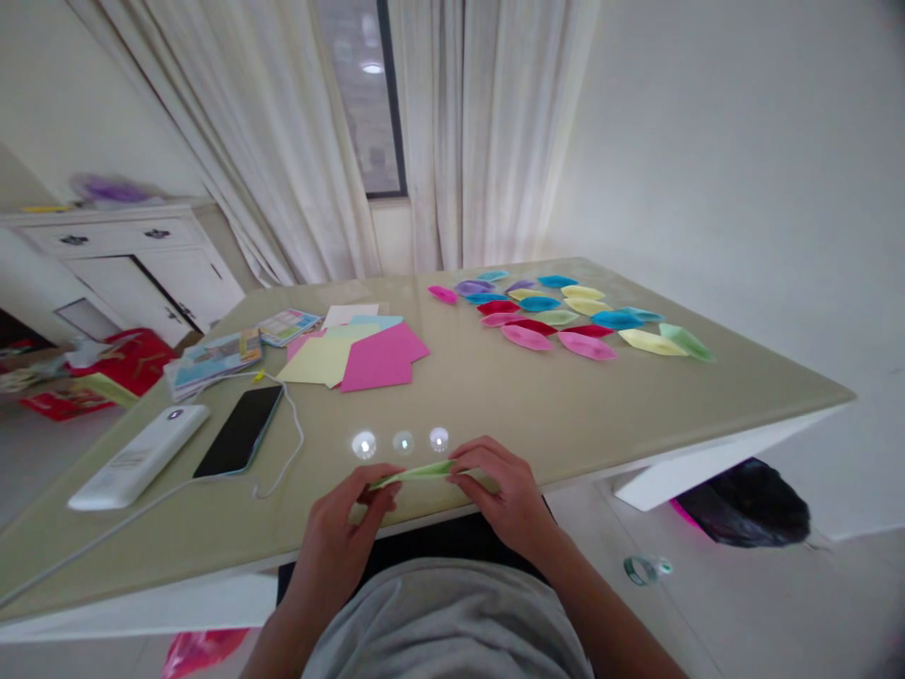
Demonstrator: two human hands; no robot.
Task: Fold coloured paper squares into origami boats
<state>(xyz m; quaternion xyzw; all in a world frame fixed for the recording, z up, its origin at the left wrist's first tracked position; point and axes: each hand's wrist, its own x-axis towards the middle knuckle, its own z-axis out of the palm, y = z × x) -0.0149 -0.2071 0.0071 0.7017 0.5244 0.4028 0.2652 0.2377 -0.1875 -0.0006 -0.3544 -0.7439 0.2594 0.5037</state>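
A narrow piece of folded light green paper [422, 472] stretches between my two hands, just above the table's front edge. My left hand [357, 514] pinches its left end between thumb and fingers. At the other end, my right hand [495, 481] grips the paper the same way. Farther back on the right lie several folded paper boats, among them a pink one [586, 345], a yellow one [651, 342] and a blue one [541, 304]. Flat coloured sheets, with a magenta sheet [382, 358] on top, are spread left of the middle.
A black phone [240, 431], a white power bank [138, 457] and a white cable [301, 424] lie on the table's left side. Booklets [216, 358] are stacked behind them. On the floor at right are a plastic bottle [645, 570] and a black bag [749, 505].
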